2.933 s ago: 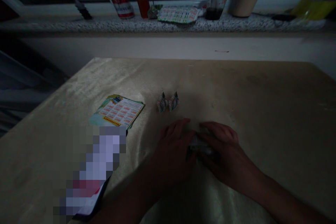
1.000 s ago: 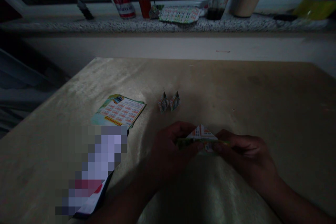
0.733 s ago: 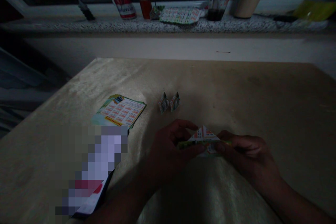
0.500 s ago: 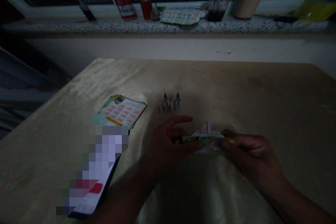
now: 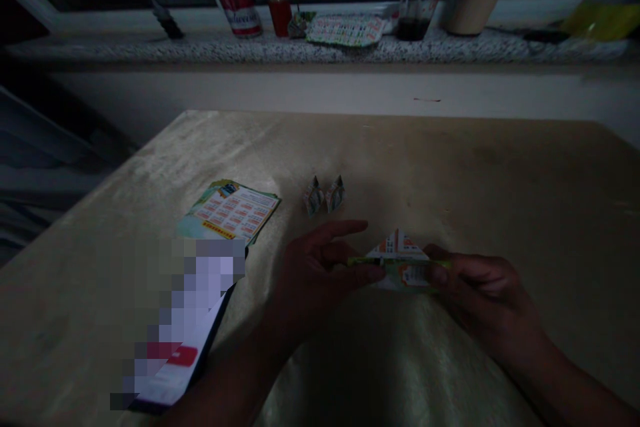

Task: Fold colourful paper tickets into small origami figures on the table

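Between my hands is a partly folded piece of printed paper (image 5: 397,247), with a pointed white-and-orange top and a green-and-yellow band along its lower edge. My left hand (image 5: 320,273) pinches its left end with thumb and fingers, the index finger stretched out above. On the other end, my right hand (image 5: 483,290) grips the band with its thumb in front and fingers behind. Just beyond my left hand, two small folded paper pieces (image 5: 325,197) stand side by side on the table. A stack of printed paper sheets (image 5: 235,210) lies to their left.
A phone (image 5: 193,340) with a lit, partly blurred screen lies on the table (image 5: 450,167) beside my left forearm. Along the stone windowsill (image 5: 200,50) stand a red can (image 5: 239,7), a small red bottle (image 5: 279,13), a folded-paper piece (image 5: 345,30) and a clear cup (image 5: 414,7) with dark liquid.
Both thumbs have shifted slightly on the band, the left one a little leftward and the right one rightward. More of the pointed paper top shows now. The things on the table have stayed put.
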### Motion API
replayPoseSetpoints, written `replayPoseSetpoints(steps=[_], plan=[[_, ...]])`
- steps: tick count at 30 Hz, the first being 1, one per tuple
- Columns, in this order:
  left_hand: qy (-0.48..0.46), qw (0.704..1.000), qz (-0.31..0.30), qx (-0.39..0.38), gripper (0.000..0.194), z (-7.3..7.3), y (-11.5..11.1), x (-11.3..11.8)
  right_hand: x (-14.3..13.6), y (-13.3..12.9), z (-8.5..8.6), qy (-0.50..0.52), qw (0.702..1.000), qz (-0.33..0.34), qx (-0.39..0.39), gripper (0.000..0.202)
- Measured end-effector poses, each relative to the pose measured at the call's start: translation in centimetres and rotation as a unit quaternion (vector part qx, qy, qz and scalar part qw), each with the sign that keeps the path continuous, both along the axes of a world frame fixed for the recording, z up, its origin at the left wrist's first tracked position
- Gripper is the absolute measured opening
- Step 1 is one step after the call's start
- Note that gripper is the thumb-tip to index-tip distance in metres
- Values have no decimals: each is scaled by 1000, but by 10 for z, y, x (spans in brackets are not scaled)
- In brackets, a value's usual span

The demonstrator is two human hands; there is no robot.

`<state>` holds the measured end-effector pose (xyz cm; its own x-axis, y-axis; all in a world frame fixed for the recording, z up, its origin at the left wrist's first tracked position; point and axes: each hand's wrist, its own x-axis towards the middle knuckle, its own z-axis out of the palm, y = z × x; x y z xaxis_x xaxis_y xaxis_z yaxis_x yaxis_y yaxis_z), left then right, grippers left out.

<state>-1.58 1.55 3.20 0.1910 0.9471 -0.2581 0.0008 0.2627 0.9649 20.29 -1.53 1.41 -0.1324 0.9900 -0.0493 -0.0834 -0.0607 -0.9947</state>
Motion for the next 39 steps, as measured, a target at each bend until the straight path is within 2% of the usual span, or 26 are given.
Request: replayPoseSetpoints(steps=[6, 11, 17, 22, 34, 39], plan=[[19, 1000, 2, -3, 60, 0, 1, 0, 3, -1, -3, 23, 1000, -5, 5, 12], [-1, 1000, 14, 7, 53, 1, 1, 0, 3, 1, -2, 9, 1000, -13, 19, 11], [-4, 999, 10, 31, 48, -4, -6, 7, -5, -2, 1, -100, 994, -32, 33, 11], [21, 998, -13, 60, 43, -12, -15, 16, -12, -2, 2, -169, 985, -20, 34, 19], [9, 1000, -26, 15, 47, -6, -8, 12, -8, -1, 2, -119, 992, 14, -31, 23], [8, 1000, -27, 11, 46, -5, -8, 12, -9, -2, 0, -125, 992, 26, -20, 20]])
